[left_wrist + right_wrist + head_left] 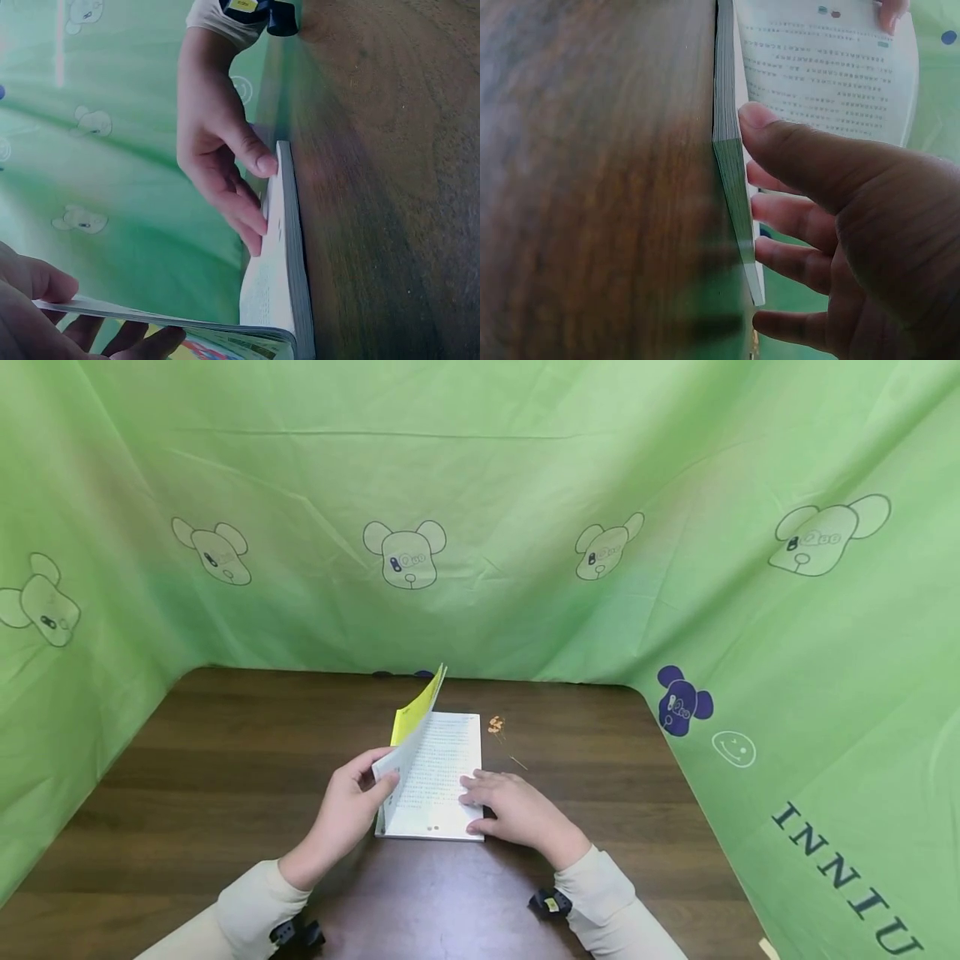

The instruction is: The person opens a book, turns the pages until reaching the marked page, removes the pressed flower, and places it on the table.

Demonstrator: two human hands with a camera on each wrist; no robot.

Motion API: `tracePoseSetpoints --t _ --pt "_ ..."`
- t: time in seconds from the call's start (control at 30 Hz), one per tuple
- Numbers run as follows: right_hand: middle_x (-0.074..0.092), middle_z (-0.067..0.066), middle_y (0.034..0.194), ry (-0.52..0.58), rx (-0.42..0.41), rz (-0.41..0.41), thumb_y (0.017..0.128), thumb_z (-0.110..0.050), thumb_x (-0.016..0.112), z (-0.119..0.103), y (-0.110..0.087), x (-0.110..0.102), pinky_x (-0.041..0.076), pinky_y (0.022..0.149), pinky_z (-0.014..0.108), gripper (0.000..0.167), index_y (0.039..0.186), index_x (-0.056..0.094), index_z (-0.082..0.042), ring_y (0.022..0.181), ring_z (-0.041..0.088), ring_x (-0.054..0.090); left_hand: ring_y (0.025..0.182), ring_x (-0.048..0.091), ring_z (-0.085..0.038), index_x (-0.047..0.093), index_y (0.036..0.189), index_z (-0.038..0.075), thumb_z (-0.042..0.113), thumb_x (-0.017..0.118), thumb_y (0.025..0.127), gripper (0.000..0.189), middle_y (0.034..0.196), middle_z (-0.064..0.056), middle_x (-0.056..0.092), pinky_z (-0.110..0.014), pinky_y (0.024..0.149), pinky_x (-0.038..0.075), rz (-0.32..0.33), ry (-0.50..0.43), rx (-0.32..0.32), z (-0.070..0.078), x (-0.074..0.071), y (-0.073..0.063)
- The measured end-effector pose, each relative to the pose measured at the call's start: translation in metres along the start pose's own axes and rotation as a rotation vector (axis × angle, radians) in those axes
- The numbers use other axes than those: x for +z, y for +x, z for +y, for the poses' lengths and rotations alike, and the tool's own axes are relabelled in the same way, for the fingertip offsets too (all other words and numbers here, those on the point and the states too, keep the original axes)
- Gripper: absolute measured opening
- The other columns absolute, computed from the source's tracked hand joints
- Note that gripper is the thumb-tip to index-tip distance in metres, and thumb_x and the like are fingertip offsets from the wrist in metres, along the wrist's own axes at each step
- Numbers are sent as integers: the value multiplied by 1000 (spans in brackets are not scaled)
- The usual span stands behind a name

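An open book [442, 760] with printed pages lies on the table in the head view. My left hand [348, 802] pinches its raised left part, thumb on the inner page and fingers behind. A yellow cover [411, 717] shows behind those raised pages. In the left wrist view, the fingers of the left hand [37, 315] spread beneath the lifted section. My right hand [521, 810] rests on the right edge of the flat page, fingers extended. From the right wrist view, its thumb [761, 116] touches the book's edge beside the page stack.
Small orange dried flowers [496, 725] lie on the table beyond the book's right side, with a thin loose stem [518, 763] nearer the right hand. A green printed curtain [510, 627] surrounds the brown wooden table [247, 760] at the back and sides.
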State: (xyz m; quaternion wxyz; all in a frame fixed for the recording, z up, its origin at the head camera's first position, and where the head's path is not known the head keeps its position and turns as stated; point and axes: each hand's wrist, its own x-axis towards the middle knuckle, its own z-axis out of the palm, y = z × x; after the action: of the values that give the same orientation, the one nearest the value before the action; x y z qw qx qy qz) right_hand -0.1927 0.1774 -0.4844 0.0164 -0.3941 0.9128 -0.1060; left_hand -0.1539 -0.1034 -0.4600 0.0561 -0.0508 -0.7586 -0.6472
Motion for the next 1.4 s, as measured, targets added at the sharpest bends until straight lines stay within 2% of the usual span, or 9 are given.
tracePoseSetpoints --t 0.3,0.53,0.7,0.9,0.97,1.07,1.2,1.3,1.4 --pt "61 3 146 39 13 -15 88 -35 80 6 2 3 42 114 44 43 125 74 -13 140 27 52 91 65 -17 70 128 5 7 69 97 32 116 -17 73 -24 76 54 -44 -9 -8 -3 3 1" --pt "63 4 144 21 2 -26 89 -33 79 6 4 0 42 113 48 40 124 74 -14 138 26 54 95 67 -29 70 131 9 10 67 99 32 118 -13 73 -30 75 58 -87 11 -1 -7 6 3" --pt "65 4 141 90 -9 -11 93 -30 76 9 4 -4 43 114 42 38 127 72 -14 136 23 56 96 69 -31 70 131 10 10 68 98 33 122 -11 72 -38 74 60 -102 18 13 -7 13 1" --pt "68 0 135 253 50 44 98 -31 70 13 4 -12 46 110 39 35 129 70 -15 128 18 61 112 66 -19 70 132 11 10 70 96 36 140 -9 64 -24 81 56 -118 110 44 -6 18 1" --pt "70 0 132 334 77 69 99 -31 69 14 5 -13 47 108 41 35 129 70 -14 126 18 63 119 65 -20 70 132 12 10 71 96 36 144 -11 61 -24 82 56 -132 146 63 -6 19 2" --pt "71 -1 129 490 145 99 99 -31 68 16 7 -17 48 107 42 34 129 70 -14 125 18 63 123 65 -22 70 132 14 12 71 96 37 144 -13 61 -28 84 57 -150 192 90 -6 22 3" --pt "71 3 129 707 245 152 101 -28 67 18 12 -23 49 106 41 35 130 69 -10 124 20 64 134 58 -27 69 133 13 12 72 96 38 143 -14 62 -42 98 55 -169 222 111 -7 24 4" --pt "70 13 129 814 302 196 102 -25 65 19 16 -26 53 102 42 38 133 65 -2 120 26 67 140 51 -30 69 134 13 12 72 96 39 143 -15 61 -49 107 48 -181 230 116 -8 26 4" --pt "67 22 130 903 373 219 103 -23 63 19 21 -28 55 97 47 43 136 60 4 116 34 68 141 50 -32 69 135 13 12 72 95 40 144 -15 60 -50 109 45 -193 235 118 -10 28 3"
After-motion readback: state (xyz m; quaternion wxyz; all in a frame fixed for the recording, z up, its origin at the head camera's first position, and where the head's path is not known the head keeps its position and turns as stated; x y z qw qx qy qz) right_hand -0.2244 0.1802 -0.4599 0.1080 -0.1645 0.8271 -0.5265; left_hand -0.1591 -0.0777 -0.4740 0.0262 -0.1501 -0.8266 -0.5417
